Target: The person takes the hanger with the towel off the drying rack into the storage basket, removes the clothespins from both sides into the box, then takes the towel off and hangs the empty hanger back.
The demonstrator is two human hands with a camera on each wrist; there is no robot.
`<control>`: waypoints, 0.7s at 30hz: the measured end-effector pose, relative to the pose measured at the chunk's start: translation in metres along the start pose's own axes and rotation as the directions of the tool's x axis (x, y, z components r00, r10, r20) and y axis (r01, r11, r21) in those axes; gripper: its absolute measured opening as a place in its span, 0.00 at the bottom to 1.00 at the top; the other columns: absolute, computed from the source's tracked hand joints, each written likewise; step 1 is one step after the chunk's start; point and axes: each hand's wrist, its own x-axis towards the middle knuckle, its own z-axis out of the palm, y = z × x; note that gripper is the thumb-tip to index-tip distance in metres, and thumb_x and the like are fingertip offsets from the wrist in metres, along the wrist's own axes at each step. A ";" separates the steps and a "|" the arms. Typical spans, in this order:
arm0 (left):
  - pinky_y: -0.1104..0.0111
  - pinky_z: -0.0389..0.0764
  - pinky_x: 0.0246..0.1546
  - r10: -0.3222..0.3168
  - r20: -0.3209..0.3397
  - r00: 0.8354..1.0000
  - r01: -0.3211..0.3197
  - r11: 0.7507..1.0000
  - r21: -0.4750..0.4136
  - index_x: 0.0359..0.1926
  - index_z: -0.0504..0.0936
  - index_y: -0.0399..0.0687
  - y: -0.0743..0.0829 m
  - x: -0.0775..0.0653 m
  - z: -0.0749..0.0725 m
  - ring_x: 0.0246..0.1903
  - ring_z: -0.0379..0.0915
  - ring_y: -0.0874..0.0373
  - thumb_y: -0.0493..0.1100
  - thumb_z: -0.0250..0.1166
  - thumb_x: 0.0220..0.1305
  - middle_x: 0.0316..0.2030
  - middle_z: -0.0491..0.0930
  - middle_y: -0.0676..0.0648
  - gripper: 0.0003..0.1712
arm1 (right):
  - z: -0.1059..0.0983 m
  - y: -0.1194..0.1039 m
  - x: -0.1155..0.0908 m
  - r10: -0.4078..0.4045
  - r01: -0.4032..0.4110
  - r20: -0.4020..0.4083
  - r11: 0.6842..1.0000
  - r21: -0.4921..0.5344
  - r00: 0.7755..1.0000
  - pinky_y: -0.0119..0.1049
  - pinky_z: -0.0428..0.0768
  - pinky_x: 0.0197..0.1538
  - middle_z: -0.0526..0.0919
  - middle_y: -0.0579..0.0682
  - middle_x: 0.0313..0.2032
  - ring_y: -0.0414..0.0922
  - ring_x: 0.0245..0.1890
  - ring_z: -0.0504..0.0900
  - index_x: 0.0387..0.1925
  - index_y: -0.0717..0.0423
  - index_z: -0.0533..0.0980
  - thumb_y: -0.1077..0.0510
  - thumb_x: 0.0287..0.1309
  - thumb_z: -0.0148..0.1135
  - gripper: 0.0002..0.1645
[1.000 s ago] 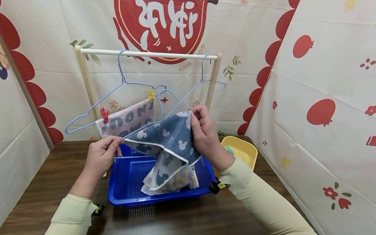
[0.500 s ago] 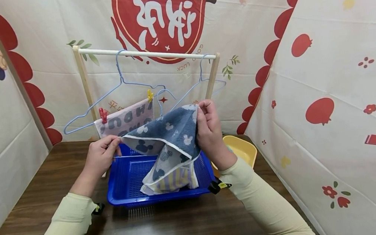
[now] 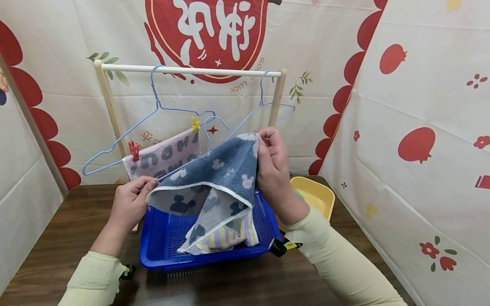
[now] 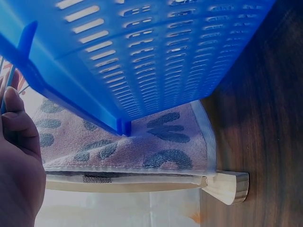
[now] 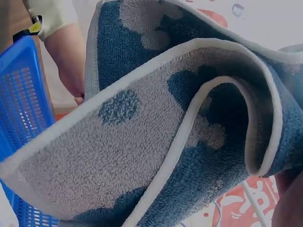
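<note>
Head view | left hand point(image 3: 130, 202) pinches blue hanger point(image 3: 209, 137) | right hand point(image 3: 274, 167) pinches cloth point(image 3: 230, 161) | cloth's left end has dropped above basket's point(image 3: 202, 260) far-left corner, apparently unheld

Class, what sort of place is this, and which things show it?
Probably an indoor laundry-drying corner: a clothes rack, a pegged-up pink towel and a blue plastic basket.
</note>
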 end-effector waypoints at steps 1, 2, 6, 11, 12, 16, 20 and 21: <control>0.79 0.74 0.26 0.005 0.001 1.000 -0.005 1.000 0.000 0.41 0.92 0.41 0.000 0.000 0.000 0.22 0.74 0.68 0.28 0.70 0.74 0.29 0.84 0.58 0.07 | 0.001 0.001 -0.001 0.006 -0.006 0.004 1.000 0.004 1.000 0.29 0.78 0.38 0.80 0.42 0.33 0.38 0.33 0.81 0.48 0.58 0.69 0.63 0.85 0.44 0.06; 0.80 0.74 0.28 0.009 0.003 1.000 -0.009 1.000 0.000 0.41 0.92 0.41 0.000 0.000 0.000 0.25 0.75 0.69 0.28 0.69 0.74 0.31 0.85 0.58 0.07 | 0.002 0.001 -0.002 0.013 -0.013 0.012 1.000 0.006 1.000 0.29 0.78 0.39 0.80 0.42 0.34 0.39 0.33 0.81 0.48 0.60 0.68 0.62 0.85 0.45 0.06; 0.81 0.75 0.34 0.004 0.020 1.000 -0.004 1.000 0.016 0.42 0.91 0.36 0.000 0.000 -0.001 0.30 0.75 0.70 0.27 0.67 0.76 0.33 0.87 0.53 0.07 | 0.006 0.006 -0.008 0.056 -0.056 0.054 0.998 -0.008 0.997 0.29 0.78 0.41 0.79 0.42 0.35 0.39 0.35 0.81 0.49 0.62 0.67 0.62 0.86 0.45 0.06; 0.79 0.72 0.27 0.022 0.030 0.999 -0.022 1.000 -0.001 0.40 0.88 0.31 0.016 0.001 -0.002 0.25 0.73 0.64 0.26 0.64 0.78 0.26 0.83 0.42 0.07 | 0.010 0.018 -0.020 0.134 -0.119 0.150 0.987 -0.105 0.979 0.29 0.76 0.39 0.76 0.46 0.35 0.38 0.34 0.78 0.49 0.60 0.67 0.69 0.84 0.43 0.05; 0.79 0.71 0.25 0.027 0.030 0.999 -0.027 1.000 -0.012 0.40 0.88 0.31 0.020 0.001 -0.002 0.23 0.72 0.63 0.26 0.64 0.78 0.24 0.82 0.41 0.08 | 0.010 0.021 -0.022 0.152 -0.131 0.170 0.982 -0.133 0.974 0.29 0.76 0.38 0.76 0.47 0.35 0.38 0.34 0.78 0.49 0.61 0.67 0.70 0.84 0.44 0.05; 0.78 0.70 0.20 0.028 0.035 0.999 -0.027 0.999 -0.032 0.39 0.87 0.31 0.023 0.002 -0.002 0.19 0.71 0.59 0.26 0.63 0.79 0.22 0.82 0.41 0.09 | 0.012 0.035 -0.031 0.216 -0.144 0.230 0.946 -0.292 0.949 0.31 0.76 0.37 0.77 0.52 0.34 0.40 0.33 0.77 0.49 0.66 0.69 0.71 0.84 0.48 0.03; 0.77 0.70 0.18 0.015 0.041 0.999 -0.014 0.999 -0.034 0.40 0.88 0.32 0.009 0.003 0.000 0.16 0.71 0.55 0.27 0.62 0.80 0.21 0.82 0.41 0.09 | 0.013 0.046 -0.039 0.260 -0.088 0.312 0.877 -0.472 0.914 0.34 0.77 0.35 0.79 0.52 0.32 0.41 0.30 0.77 0.50 0.62 0.72 0.68 0.85 0.51 0.03; 0.77 0.71 0.18 0.015 0.042 0.999 -0.013 0.999 -0.032 0.40 0.88 0.33 0.006 0.003 0.000 0.16 0.71 0.55 0.27 0.62 0.80 0.21 0.82 0.41 0.09 | 0.014 0.047 -0.041 0.268 -0.060 0.344 0.858 -0.510 0.900 0.34 0.77 0.34 0.79 0.51 0.32 0.41 0.30 0.76 0.51 0.60 0.72 0.67 0.85 0.52 0.03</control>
